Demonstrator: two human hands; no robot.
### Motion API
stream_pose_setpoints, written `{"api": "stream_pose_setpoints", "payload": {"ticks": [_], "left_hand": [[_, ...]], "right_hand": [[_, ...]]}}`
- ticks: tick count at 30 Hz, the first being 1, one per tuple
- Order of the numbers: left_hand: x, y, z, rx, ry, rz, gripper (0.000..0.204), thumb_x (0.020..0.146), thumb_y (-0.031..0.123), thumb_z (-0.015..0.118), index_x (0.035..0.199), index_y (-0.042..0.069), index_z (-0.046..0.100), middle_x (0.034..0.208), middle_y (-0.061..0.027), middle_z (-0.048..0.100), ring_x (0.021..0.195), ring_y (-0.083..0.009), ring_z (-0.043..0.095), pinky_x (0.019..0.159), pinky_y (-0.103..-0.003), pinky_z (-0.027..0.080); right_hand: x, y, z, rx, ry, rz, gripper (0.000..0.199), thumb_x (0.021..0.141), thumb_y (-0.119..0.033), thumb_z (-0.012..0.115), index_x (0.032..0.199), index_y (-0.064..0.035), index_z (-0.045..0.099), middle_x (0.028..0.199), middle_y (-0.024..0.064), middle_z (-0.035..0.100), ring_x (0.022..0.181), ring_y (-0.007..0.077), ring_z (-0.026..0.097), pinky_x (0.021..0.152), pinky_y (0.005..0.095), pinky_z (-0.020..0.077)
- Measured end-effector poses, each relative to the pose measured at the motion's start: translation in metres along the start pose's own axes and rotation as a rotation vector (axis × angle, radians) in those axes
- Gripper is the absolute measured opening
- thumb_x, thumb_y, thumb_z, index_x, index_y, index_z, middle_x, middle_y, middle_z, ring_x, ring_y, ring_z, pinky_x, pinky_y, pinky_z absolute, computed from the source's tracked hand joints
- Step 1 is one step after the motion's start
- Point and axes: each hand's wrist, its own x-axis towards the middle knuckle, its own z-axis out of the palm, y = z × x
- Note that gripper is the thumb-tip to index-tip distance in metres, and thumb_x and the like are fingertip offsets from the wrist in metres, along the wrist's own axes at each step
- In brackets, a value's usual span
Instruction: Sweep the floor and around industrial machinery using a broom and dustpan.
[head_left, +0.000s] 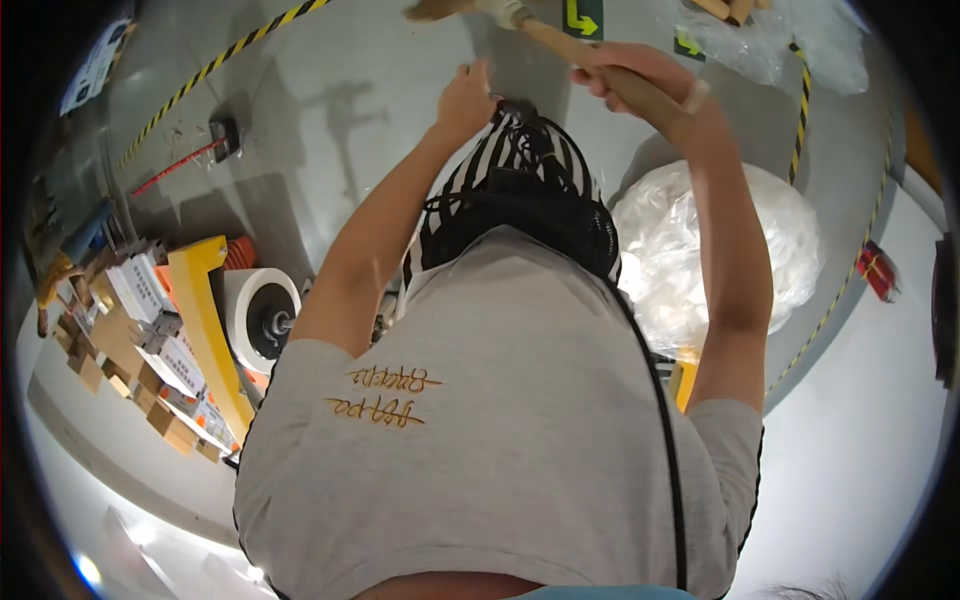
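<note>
two hands raised over a grey floor (380, 90): the right hand (625, 75) is clenched around a wooden handle (580, 55), while the left hand (465, 100) rests its fingers on a black striped fan (520, 190). a white plastic bag (700, 240) lies just right of the fan.

Grey floor (330, 120) — striped tape (215, 65), white bagged bundle (700, 250), small boxes (130, 330).

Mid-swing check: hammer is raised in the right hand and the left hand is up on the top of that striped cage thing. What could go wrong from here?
1. The left hand rests at the top of the striped cage, close beneath the raised wooden-handled hammer; a stray blow could catch its fingers.
2. The right hand grips well down the handle, so the head may wander or slip.
3. The plastic-wrapped bundle sits beside the cage and could be hit.
</note>
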Motion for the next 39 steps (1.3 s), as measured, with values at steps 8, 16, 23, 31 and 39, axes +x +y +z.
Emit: {"api": "stream_pose_setpoints", "payload": {"ticks": [8, 16, 23, 31, 39], "left_hand": [[0.086, -0.041, 0.016, -0.050, -0.095, -0.067, 0.087, 0.065, 0.015, 0.059, 0.132, 0.032, 0.006, 0.134, -0.0222, 0.007, 0.118, -0.0442, 0.020, 0.084, -0.055, 0.034], [0.169, -0.119, 0.028, -0.039, -0.272, -0.054, 0.010, 0.080, 0.011, 0.047, 0.088, 0.009, 0.053, 0.083, -0.0096, 0.054, 0.082, -0.0266, 0.051, 0.068, -0.040, 0.041], [0.147, -0.152, -0.178, -1.236, 0.600, -0.307, 0.023, 0.089, 0.015, 0.035, 0.097, 0.003, 0.053, 0.094, -0.0090, 0.054, 0.082, -0.0216, 0.056, 0.077, -0.036, 0.049], [0.126, -0.070, -0.275, -1.413, 0.386, -0.420, 0.042, 0.085, 0.034, 0.043, 0.109, 0.001, 0.050, 0.102, -0.0084, 0.053, 0.092, -0.0162, 0.051, 0.074, -0.031, 0.047], [0.113, -0.064, -0.262, -1.715, 0.529, -0.403, 0.042, 0.078, 0.026, 0.053, 0.114, 0.005, 0.044, 0.108, -0.0043, 0.049, 0.094, -0.0132, 0.048, 0.079, -0.027, 0.041]], "right_hand": [[0.059, -0.044, -0.050, -0.004, 0.066, 0.345, 0.043, 0.077, -0.018, 0.052, 0.115, 0.0006, 0.041, 0.087, 0.0083, 0.053, 0.062, 0.0056, 0.049, 0.047, 0.0169, 0.0411], [0.142, -0.081, -0.068, 0.087, 0.008, 0.466, 0.047, 0.078, -0.015, 0.050, 0.120, 0.0013, 0.035, 0.088, 0.0083, 0.051, 0.061, 0.0053, 0.047, 0.046, 0.0148, 0.0393], [0.249, -0.151, -0.072, 0.007, -0.095, 0.634, 0.045, 0.079, -0.016, 0.048, 0.119, 0.0026, 0.035, 0.088, 0.0074, 0.050, 0.063, 0.0068, 0.047, 0.051, 0.0171, 0.0408], [0.354, -0.205, 0.000, -0.514, -0.496, 0.795, 0.042, 0.076, -0.008, 0.046, 0.118, -0.0064, 0.043, 0.084, 0.0060, 0.052, 0.065, 0.0081, 0.049, 0.054, 0.0180, 0.0423], [0.427, -0.172, 0.053, -1.000, -1.007, 0.487, 0.029, 0.076, -0.006, 0.046, 0.103, -0.0036, 0.057, 0.084, 0.0009, 0.057, 0.070, 0.0057, 0.048, 0.063, 0.0193, 0.0413]]}}
